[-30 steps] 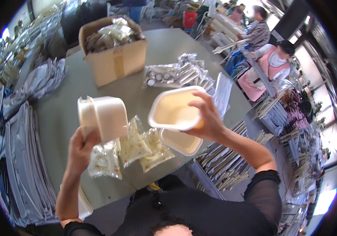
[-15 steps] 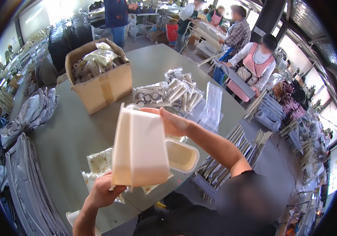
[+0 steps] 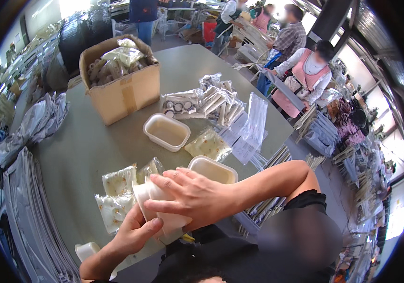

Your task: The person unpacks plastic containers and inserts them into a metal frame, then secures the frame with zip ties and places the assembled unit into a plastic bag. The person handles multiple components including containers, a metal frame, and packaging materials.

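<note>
My left hand [image 3: 133, 233] and my right hand [image 3: 190, 195] both grip a stack of cream plastic trays [image 3: 152, 200] close to my body, the right hand laid over the top and the left under it. One cream tray [image 3: 166, 132] lies alone on the grey table [image 3: 84, 146]. Another tray [image 3: 213, 169] sits just beyond my right hand. Clear bags with yellowish contents [image 3: 117, 191] lie under and left of the stack, and one more bag [image 3: 209, 145] lies between the two trays.
A cardboard box [image 3: 121, 85] full of bagged parts stands at the back. Bagged white tubes [image 3: 211, 99] and empty clear sleeves [image 3: 254, 125] lie to its right. Grey stacked sheets [image 3: 18, 212] line the left. People stand at far benches. A small white cup [image 3: 86, 250] sits near the edge.
The raised trays have come down toward my lap, with my right hand now on top. A single tray now lies on the table near the box.
</note>
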The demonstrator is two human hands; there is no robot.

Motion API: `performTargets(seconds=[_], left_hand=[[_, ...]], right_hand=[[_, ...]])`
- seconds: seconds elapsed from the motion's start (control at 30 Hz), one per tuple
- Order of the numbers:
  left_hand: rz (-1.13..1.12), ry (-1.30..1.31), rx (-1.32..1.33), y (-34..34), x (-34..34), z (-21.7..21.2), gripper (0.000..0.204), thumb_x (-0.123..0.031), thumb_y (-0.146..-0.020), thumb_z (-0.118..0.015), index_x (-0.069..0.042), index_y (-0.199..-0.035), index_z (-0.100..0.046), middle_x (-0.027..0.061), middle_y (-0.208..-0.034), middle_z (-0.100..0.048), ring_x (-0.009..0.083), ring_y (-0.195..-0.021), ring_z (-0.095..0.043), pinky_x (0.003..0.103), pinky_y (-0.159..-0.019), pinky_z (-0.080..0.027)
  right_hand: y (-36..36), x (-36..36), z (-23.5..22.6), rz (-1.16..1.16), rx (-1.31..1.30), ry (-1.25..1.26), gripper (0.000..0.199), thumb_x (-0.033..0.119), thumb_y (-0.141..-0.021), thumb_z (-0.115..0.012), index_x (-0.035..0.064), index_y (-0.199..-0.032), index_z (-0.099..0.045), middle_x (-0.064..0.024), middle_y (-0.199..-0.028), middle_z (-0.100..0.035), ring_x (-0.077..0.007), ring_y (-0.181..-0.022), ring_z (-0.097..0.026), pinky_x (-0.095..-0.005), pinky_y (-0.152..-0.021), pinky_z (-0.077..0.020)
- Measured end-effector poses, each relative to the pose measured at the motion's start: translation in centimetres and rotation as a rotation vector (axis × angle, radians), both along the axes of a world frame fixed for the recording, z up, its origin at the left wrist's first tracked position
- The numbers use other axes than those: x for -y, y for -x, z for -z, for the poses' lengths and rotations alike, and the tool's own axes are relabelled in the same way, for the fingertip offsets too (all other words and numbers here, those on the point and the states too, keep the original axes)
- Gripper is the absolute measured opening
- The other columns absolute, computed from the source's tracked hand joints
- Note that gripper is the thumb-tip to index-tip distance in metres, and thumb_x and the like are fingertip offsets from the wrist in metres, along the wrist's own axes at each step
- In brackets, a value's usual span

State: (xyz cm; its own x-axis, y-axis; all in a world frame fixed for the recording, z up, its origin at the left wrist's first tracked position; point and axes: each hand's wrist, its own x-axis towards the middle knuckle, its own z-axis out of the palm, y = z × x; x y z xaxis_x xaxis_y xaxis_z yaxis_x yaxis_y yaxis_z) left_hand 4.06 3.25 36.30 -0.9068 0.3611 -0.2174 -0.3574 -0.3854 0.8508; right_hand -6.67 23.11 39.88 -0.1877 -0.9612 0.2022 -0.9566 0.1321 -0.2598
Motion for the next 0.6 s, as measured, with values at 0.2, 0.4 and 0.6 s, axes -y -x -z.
performTargets(seconds=[0.2, 0.4, 0.6], left_hand=[[-0.051, 0.116, -0.252, -6.3, 8.5, -2.5, 0.039, -0.001, -0.084, -0.057, 0.003, -0.122, -0.048, 0.0058, -0.102, -0.061, 0.0101, -0.088, -0.057, 0.025, -0.077, -0.047], [-0.637, 1.389, -0.301, -7.5, 14.4, 2.5, 0.029, 0.000, -0.086, -0.052, -0.001, -0.115, -0.054, 0.0151, -0.082, -0.065, 0.0202, -0.073, -0.065, 0.035, -0.065, -0.049], [-0.340, 2.190, -0.157, -8.0, 22.5, 15.5, 0.020, -0.004, -0.085, -0.049, -0.011, -0.100, -0.060, 0.0121, -0.087, -0.069, 0.0283, -0.082, -0.067, 0.042, -0.073, -0.053]], right_hand=[[2.5, -7.7, 1.6, 0.137, 0.081, 0.030, 0.087, 0.032, -0.057, -0.085, 0.0140, -0.126, -0.035, -0.0266, -0.127, -0.039, -0.0428, -0.109, -0.048, -0.0506, -0.090, -0.0418], [7.7, -2.3, 7.5, 0.496, 0.057, 0.340, 0.084, 0.042, -0.054, -0.088, 0.0056, -0.111, -0.039, -0.0189, -0.110, -0.048, -0.0347, -0.104, -0.049, -0.0462, -0.088, -0.0406], [14.3, 15.6, 20.7, 0.575, 0.141, 0.426, 0.070, 0.042, -0.064, -0.082, 0.0026, -0.106, -0.044, -0.0204, -0.104, -0.051, -0.0383, -0.100, -0.050, -0.0453, -0.086, -0.0404]])
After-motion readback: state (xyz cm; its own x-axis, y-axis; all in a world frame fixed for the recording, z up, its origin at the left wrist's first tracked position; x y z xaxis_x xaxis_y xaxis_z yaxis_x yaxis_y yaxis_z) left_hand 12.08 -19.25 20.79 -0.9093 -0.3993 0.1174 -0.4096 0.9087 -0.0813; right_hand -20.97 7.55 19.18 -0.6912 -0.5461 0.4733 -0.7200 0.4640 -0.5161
